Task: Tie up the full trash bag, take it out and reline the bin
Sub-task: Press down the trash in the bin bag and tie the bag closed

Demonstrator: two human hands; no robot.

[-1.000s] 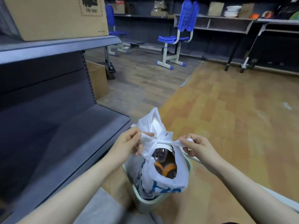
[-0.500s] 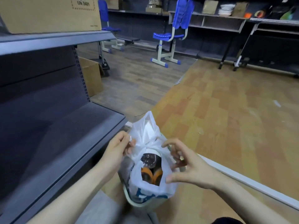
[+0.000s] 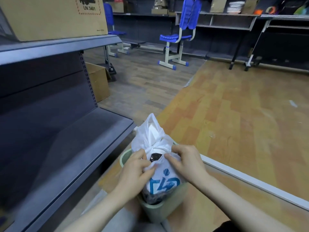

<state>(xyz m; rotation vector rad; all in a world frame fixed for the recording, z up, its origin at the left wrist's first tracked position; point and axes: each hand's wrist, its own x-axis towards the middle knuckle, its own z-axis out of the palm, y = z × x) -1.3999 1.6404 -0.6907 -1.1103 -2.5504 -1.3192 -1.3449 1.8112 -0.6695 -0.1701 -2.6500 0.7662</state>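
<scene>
A full white trash bag [image 3: 164, 177] with a blue logo sits in a small pale green bin [image 3: 155, 210] on the floor in front of me. Its top is twisted into a knot, with one handle loop [image 3: 153, 131] standing up behind it. A small dark gap shows below the knot. My left hand [image 3: 135, 171] pinches the bag's plastic on the left of that gap. My right hand [image 3: 185, 162] pinches the plastic on the right side, fingertips close to the left hand's.
A grey metal shelf unit [image 3: 63, 148] runs along the left, with a cardboard box [image 3: 55, 15] on its upper shelf. Another box [image 3: 98, 81] stands on the floor behind it. A blue chair [image 3: 180, 34] and desks stand across the wooden floor. A white strip [image 3: 250, 181] lies at the right.
A second ago both hands pulled the handles apart, tightening the knot. They then let go and came down onto the bag's front, now pinching the plastic just below the knot.
</scene>
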